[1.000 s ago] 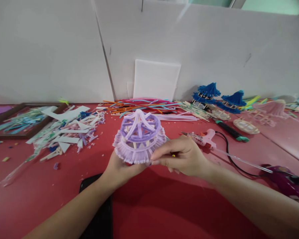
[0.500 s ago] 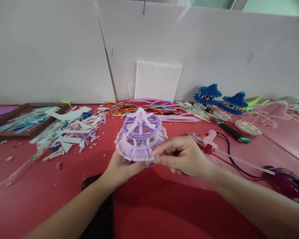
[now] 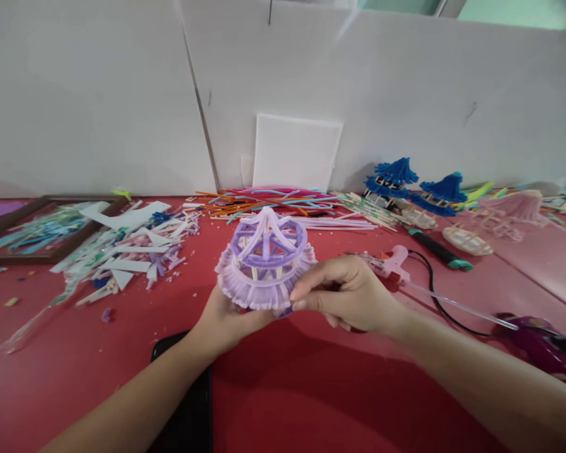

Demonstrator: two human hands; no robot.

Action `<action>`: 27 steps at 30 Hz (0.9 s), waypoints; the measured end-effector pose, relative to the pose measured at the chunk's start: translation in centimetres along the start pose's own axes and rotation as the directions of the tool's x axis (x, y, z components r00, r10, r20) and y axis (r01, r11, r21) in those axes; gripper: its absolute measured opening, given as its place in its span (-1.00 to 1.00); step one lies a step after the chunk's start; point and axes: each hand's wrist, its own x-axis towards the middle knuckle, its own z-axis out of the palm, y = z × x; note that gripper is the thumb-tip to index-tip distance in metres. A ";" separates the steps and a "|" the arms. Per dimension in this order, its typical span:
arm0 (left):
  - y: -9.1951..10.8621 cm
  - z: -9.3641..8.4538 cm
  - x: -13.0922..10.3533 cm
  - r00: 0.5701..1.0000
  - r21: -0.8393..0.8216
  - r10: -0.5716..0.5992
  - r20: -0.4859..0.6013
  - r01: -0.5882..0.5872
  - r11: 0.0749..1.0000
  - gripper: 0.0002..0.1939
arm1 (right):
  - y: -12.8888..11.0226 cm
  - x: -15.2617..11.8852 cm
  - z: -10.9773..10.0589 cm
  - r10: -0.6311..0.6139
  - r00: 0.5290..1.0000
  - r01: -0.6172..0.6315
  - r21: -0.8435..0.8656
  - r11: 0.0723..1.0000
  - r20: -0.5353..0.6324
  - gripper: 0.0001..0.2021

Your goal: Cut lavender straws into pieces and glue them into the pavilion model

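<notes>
Lilac pavilion model [image 3: 257, 292] held up abt mid-view over red table [image 3: 311, 396]. L hand [image 3: 229, 321] gripping it from below at its 7 o'clock, R hand [image 3: 349, 296] pinching its frilly rim nr 4 o'clock, thumb + index. Pink glue gun [image 3: 397, 264] at R hand's 2 o'clock, pipe cleaners [image 3: 283, 196] at model's 12.

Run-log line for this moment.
left hand: holds purple model from below | right hand: at its lower right edge | pink glue gun: on red table
</notes>
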 end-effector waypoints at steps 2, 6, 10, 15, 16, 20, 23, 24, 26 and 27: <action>-0.1 0.0 0.0 1.000 0.009 0.017 -0.004 -0.017 1.000 -0.52 | -0.1 0.0 0.0 0.031 1.000 -0.031 0.004 1.000 0.003 -0.86; -0.2 -0.2 -0.1 1.000 0.031 0.029 -0.005 -0.029 0.999 -0.53 | -0.3 0.1 0.0 0.097 0.995 -0.097 0.029 0.995 0.001 -0.83; -0.1 -0.1 -0.1 0.999 0.062 0.029 -0.018 -0.028 0.998 -0.52 | -0.2 0.2 0.0 0.124 0.992 -0.124 0.037 0.992 0.007 -0.79; -0.2 0.1 -0.1 0.996 0.061 -0.003 -0.092 0.009 0.998 -0.49 | 0.4 0.3 -0.4 -0.009 1.000 0.008 -0.032 0.999 -0.022 -0.79; -0.3 0.1 -0.1 0.995 0.048 -0.007 -0.103 0.012 0.999 -0.46 | 0.5 0.3 -0.6 -0.038 0.999 0.036 -0.056 0.998 -0.021 -0.78; -0.7 0.1 -0.2 0.996 0.009 -0.005 -0.089 0.006 1.000 -0.39 | 0.6 0.4 -1.0 -0.077 0.997 0.075 -0.111 0.991 -0.013 -0.76; -0.7 0.0 -0.2 0.995 0.046 0.012 -0.101 -0.007 0.999 -0.37 | 0.4 0.4 -1.0 -0.065 0.998 0.063 -0.104 0.993 -0.011 -0.79; -0.6 0.0 -0.2 0.995 0.057 0.022 -0.098 -0.016 0.998 -0.39 | 0.3 0.4 -1.0 -0.053 0.999 0.052 -0.092 0.994 -0.008 -0.80; -0.4 0.1 -0.2 0.996 0.066 0.036 -0.077 -0.031 0.997 -0.44 | 0.0 0.4 -0.9 -0.018 1.000 0.017 -0.062 0.998 -0.003 -0.80; -0.2 0.1 -0.1 0.997 0.069 0.043 -0.069 -0.038 0.997 -0.47 | -0.2 0.4 -0.9 0.008 1.000 -0.008 -0.048 0.999 0.004 -0.79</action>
